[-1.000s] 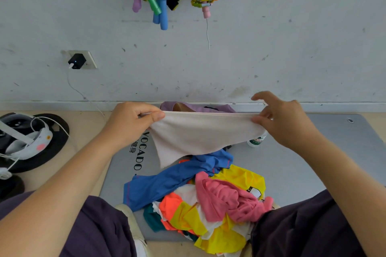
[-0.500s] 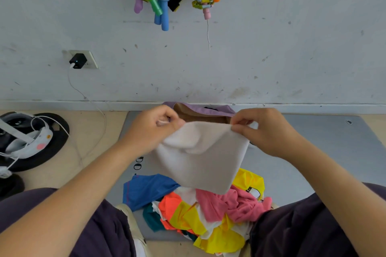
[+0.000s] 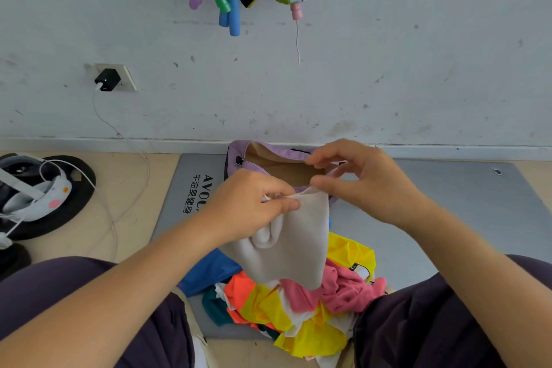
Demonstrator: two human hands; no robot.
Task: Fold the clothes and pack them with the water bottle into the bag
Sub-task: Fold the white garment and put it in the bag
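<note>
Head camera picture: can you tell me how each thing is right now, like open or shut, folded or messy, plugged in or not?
Beige cloth: folded over, hanging in the air.
Left hand: pinching the cloth's top edge.
Right hand: thumb touching the cloth's top corner, other fingers loosely curled.
Purple bag: unzipped, open, tan inside showing.
Clothes pile: unfolded, messy, on the grey mat.
Black charger: plugged into the wall socket.
Water bottle: not visible.

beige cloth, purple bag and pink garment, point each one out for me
beige cloth (image 3: 294, 248), head view, middle of the hanging fabric
purple bag (image 3: 236, 150), head view, left end of its open rim
pink garment (image 3: 340, 293), head view, bunched middle on the pile
</note>
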